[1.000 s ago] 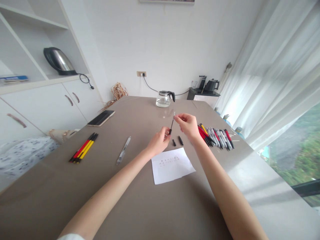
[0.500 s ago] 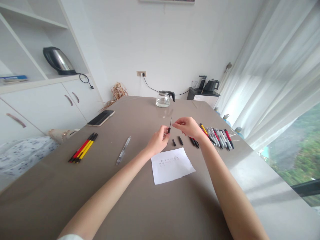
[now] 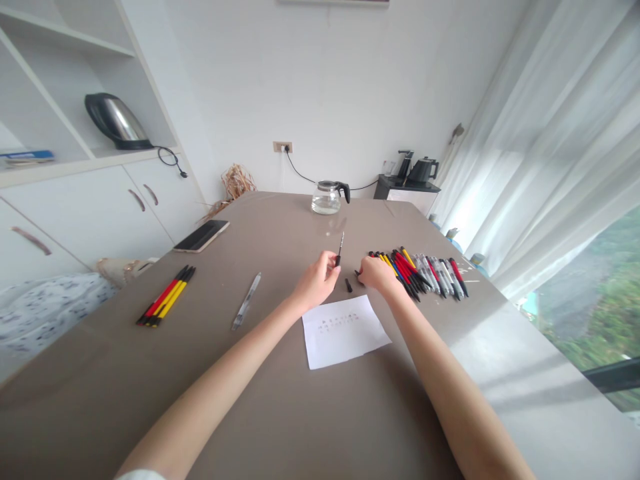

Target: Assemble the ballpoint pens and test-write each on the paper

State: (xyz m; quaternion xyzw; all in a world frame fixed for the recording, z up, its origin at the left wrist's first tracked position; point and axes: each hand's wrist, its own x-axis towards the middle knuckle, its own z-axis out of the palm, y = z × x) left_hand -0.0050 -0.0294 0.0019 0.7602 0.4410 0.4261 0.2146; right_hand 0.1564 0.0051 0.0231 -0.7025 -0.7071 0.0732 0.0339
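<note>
My left hand (image 3: 318, 279) is closed around a black pen part with a thin pen refill (image 3: 341, 243) pointing up out of it. On the table to its right, my right hand (image 3: 376, 273) pinches a short black pen barrel piece (image 3: 357, 273), mostly covered by the fingers. A small black pen cap (image 3: 349, 285) lies between the two hands. Just in front of them is a sheet of white paper (image 3: 345, 333) with handwriting. Beyond my right hand lies a row of red, yellow, black and clear pens (image 3: 413, 270).
A single clear pen (image 3: 247, 301) lies left of the paper. Farther left are several red and yellow pens (image 3: 167, 297) and a phone (image 3: 201, 236). A glass pot (image 3: 326, 199) with a black handle stands at the table's far end.
My right hand has come down from beside the refill to the table and closed on the short black barrel piece. My left hand stays almost still with the refill.
</note>
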